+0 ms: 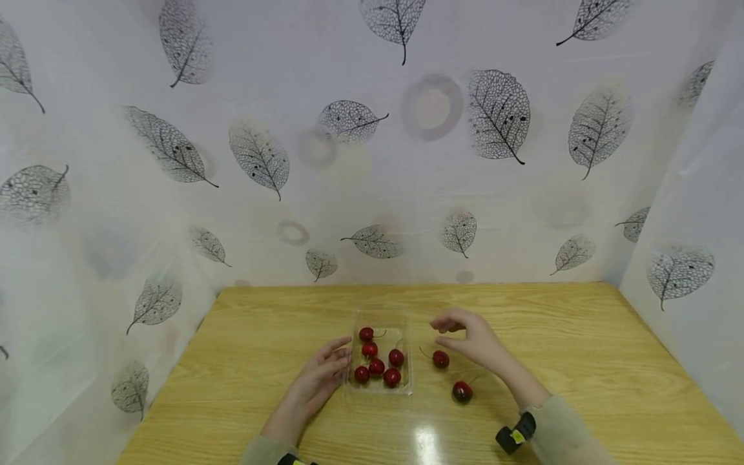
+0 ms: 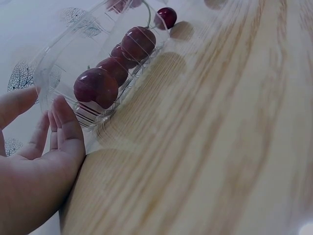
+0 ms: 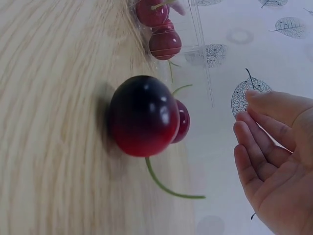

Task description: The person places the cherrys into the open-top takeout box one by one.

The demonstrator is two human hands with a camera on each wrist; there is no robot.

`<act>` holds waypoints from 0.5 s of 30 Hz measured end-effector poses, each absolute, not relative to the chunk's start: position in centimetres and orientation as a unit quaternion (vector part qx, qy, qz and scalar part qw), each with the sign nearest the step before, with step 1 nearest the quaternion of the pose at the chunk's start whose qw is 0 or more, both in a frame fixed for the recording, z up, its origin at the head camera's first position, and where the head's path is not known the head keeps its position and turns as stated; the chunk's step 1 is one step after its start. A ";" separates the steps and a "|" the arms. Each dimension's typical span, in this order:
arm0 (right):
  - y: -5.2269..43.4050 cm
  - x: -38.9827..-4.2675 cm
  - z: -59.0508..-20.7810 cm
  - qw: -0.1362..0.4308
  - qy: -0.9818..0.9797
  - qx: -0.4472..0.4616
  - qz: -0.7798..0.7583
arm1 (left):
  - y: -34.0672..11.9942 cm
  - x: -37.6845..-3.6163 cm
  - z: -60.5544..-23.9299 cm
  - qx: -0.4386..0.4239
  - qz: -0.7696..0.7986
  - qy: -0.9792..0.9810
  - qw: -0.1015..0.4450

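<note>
Left hand: fingers of the left hand [image 1: 316, 381] are lying straight and relaxed against the left wall of the clear tray [image 1: 351, 381], steadying it and clasping nothing.
Tray: six cherries [image 1: 378, 358] are sitting inside it, near the middle of the worktop [image 1: 581, 361].
Loose cherries: one cherry [image 1: 440, 359] is lying just beside the tray's right wall; another, the nearer cherry [image 1: 462, 391], is lying a little apart, closer to the person.
Right hand: the right hand [image 1: 473, 339] is hovering over the first loose cherry, fingers loosely curved, empty.
Progress: judging by the count, most fruit is boxed and two are waiting.
Views: the left wrist view is showing fingertips [image 2: 61, 120] touching the tray wall; the right wrist view is showing the empty palm and the nearer cherry's green stem [image 3: 168, 188], both unclear from the head.
</note>
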State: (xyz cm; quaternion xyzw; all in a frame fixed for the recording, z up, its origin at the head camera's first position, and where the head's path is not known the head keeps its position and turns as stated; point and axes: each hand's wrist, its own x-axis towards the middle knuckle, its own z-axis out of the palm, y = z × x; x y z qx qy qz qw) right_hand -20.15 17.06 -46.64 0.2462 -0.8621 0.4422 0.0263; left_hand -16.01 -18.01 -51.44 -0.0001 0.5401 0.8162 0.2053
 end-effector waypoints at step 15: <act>18.3 -19.7 -47.9 0.010 -0.863 0.236 0.446 | -18.1 -15.9 -51.4 -0.004 0.811 0.547 0.205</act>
